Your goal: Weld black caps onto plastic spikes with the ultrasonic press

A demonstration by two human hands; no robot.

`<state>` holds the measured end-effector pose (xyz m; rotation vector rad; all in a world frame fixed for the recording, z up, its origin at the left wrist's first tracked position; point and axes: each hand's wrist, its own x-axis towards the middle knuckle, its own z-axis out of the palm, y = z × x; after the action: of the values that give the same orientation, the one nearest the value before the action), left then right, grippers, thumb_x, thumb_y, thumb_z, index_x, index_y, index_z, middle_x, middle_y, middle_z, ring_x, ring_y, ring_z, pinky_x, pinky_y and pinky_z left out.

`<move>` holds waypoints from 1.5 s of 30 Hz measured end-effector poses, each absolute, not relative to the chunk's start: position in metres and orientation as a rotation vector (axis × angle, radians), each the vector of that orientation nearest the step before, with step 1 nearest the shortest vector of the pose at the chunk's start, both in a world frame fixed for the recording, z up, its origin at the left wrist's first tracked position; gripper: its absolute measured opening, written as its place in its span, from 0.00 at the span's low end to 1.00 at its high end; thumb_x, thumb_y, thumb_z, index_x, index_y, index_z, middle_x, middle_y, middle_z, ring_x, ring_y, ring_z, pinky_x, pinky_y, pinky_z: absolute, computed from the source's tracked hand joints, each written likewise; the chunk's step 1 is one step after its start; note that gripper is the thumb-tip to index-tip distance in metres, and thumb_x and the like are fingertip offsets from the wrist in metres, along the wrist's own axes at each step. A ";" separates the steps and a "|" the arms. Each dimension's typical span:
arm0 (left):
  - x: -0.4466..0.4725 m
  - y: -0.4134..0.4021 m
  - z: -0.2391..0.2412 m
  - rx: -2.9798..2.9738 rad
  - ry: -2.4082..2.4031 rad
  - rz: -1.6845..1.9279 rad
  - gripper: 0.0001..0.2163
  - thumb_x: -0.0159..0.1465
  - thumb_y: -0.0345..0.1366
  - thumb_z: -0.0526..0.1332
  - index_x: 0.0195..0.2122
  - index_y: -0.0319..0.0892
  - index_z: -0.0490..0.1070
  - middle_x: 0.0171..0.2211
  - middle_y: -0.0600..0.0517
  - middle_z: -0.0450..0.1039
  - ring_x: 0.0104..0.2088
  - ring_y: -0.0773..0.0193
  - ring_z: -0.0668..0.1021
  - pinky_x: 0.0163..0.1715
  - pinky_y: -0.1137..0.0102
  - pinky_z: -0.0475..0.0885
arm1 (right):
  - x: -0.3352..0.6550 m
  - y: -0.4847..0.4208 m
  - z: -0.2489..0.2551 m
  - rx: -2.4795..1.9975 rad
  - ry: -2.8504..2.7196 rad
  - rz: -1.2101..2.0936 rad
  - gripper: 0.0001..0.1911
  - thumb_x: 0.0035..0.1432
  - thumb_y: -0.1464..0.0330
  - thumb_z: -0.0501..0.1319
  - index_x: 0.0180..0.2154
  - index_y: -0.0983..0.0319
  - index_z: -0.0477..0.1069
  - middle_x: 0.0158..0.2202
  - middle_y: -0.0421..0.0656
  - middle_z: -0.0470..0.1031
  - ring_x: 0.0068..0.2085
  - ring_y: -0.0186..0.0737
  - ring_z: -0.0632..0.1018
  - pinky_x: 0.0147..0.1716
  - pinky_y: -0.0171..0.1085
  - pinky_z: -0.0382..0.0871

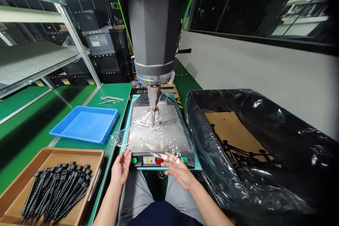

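Note:
My left hand is open, its fingertips at the green button on the left front of a press machine's base. At the front right of the panel lies my right hand, open too, with fingers near the red button and another green button. The machine's grey head hangs above, and its narrow tip reaches down to a small part on the metal plate. Clear plastic film covers the plate.
A brown tray with several black rod-like parts sits at the lower left; behind it is a blue tray. A black-bag-lined box holding several black parts stands on the right. Wrenches lie on the green table; metal shelving is at left.

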<state>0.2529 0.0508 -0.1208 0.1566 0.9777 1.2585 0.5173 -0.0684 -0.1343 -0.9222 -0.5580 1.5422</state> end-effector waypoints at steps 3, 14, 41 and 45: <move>0.251 0.032 -0.127 0.259 1.164 1.254 0.05 0.62 0.23 0.59 0.37 0.35 0.73 0.28 0.47 0.79 0.25 0.69 0.81 0.26 0.79 0.77 | 0.512 -0.081 -0.155 -1.146 -0.625 1.550 0.21 0.46 0.60 0.74 0.42 0.59 0.77 0.41 0.47 0.78 0.38 0.43 0.79 0.31 0.38 0.73; 0.270 0.030 -0.152 0.713 1.105 0.871 0.16 0.48 0.44 0.73 0.26 0.35 0.74 0.30 0.42 0.81 0.28 0.63 0.81 0.30 0.72 0.75 | 0.534 -0.081 -0.197 -1.409 -0.366 0.882 0.28 0.47 0.44 0.67 0.34 0.62 0.72 0.27 0.44 0.77 0.24 0.36 0.74 0.20 0.32 0.68; 0.271 0.030 -0.129 0.980 1.165 1.017 0.14 0.53 0.44 0.70 0.31 0.37 0.77 0.32 0.47 0.79 0.27 0.68 0.76 0.24 0.75 0.68 | 0.462 -0.086 -0.188 -1.396 -0.571 1.359 0.25 0.52 0.47 0.62 0.38 0.62 0.67 0.24 0.38 0.71 0.19 0.30 0.69 0.15 0.27 0.57; 0.276 0.051 -0.113 0.712 1.233 1.195 0.15 0.52 0.35 0.72 0.39 0.38 0.75 0.36 0.46 0.78 0.31 0.66 0.80 0.30 0.73 0.75 | 0.466 -0.068 -0.164 -1.284 -0.592 1.280 0.30 0.51 0.49 0.66 0.48 0.61 0.65 0.25 0.37 0.71 0.21 0.31 0.69 0.17 0.28 0.61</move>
<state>0.2759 0.0506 -0.1129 0.7116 1.2334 1.1955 0.4655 -0.0679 -0.1636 -1.2837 -0.5917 1.2795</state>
